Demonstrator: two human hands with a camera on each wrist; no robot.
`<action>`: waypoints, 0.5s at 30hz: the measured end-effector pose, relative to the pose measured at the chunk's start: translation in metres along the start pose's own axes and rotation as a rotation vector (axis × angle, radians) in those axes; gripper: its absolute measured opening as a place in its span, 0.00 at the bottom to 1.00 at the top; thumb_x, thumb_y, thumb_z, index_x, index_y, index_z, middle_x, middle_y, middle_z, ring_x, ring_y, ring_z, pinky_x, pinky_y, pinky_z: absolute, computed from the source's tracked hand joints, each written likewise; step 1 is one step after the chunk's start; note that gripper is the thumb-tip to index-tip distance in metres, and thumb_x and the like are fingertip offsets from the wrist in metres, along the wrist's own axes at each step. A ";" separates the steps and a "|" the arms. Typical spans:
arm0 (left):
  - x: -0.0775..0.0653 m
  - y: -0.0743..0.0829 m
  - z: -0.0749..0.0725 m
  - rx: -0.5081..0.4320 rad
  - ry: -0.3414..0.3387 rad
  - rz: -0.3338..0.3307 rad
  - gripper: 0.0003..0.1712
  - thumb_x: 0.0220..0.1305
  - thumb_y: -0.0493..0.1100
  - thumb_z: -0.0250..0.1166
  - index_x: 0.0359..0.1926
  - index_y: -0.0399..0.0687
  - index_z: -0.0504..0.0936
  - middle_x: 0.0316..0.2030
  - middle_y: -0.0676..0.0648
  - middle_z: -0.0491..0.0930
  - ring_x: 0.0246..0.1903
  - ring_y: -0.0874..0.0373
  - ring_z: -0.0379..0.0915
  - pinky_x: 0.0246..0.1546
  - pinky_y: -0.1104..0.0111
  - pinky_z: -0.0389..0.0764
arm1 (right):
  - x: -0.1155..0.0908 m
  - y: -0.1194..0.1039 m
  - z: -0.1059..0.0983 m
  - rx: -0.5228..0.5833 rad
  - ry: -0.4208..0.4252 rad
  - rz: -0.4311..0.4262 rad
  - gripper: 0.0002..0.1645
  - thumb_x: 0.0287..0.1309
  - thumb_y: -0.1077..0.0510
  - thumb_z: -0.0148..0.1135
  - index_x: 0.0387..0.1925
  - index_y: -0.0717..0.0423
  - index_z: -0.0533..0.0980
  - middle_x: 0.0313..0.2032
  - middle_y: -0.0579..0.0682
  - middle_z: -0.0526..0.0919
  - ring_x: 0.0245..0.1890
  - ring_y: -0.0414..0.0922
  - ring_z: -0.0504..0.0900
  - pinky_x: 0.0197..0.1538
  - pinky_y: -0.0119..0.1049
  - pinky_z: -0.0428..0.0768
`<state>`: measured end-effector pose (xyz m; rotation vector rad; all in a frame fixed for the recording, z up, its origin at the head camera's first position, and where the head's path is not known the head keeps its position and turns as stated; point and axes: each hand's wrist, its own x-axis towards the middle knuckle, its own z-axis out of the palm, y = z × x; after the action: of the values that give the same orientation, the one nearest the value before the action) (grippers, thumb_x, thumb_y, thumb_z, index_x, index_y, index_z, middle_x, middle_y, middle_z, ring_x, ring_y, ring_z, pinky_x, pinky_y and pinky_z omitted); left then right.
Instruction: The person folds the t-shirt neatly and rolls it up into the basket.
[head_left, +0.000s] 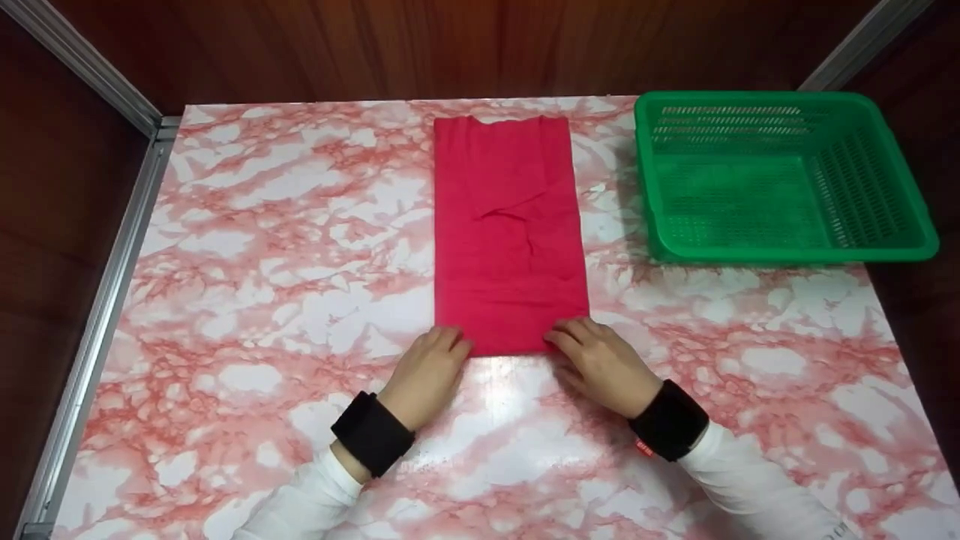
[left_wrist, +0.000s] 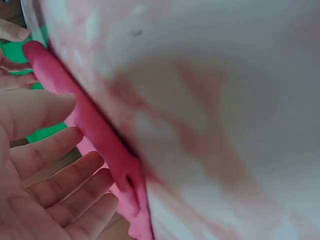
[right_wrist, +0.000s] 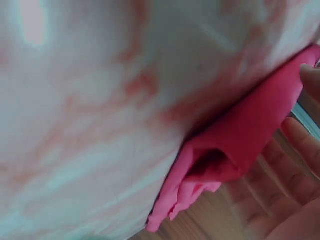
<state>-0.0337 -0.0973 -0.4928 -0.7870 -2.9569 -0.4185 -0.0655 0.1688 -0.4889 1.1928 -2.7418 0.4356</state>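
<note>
A red garment (head_left: 510, 247), perhaps a shirt, lies folded into a long rectangle on the marbled table. Some flaps and creases show on its upper face. At its near left corner, my left hand (head_left: 427, 371) touches the fold. My right hand (head_left: 604, 364) does the same at the near right corner. In the left wrist view the left hand (left_wrist: 55, 170) has its fingers extended against the rolled edge of the cloth (left_wrist: 95, 120). The right wrist view shows the right hand (right_wrist: 285, 185) with loosely straight fingers beside the cloth's open fold (right_wrist: 240, 140).
A green plastic basket (head_left: 795, 253) with slotted sides stands at the back right of the red-and-white table (head_left: 285, 247). Dark wood panels (head_left: 450, 45) rise behind and on both sides. A metal rail (head_left: 105, 322) runs along the left.
</note>
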 end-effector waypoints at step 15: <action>0.013 -0.008 0.019 0.069 0.062 -0.007 0.11 0.51 0.33 0.58 0.38 0.43 0.75 0.36 0.44 0.70 0.38 0.50 0.65 0.33 0.64 0.71 | 0.012 0.001 0.015 -0.137 0.011 0.036 0.17 0.44 0.69 0.59 0.41 0.63 0.75 0.39 0.56 0.77 0.39 0.51 0.74 0.38 0.40 0.76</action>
<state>-0.0490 -0.0922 -0.5112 -0.7425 -2.9007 -0.3323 -0.0748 0.1565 -0.5012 1.1057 -2.7375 0.2527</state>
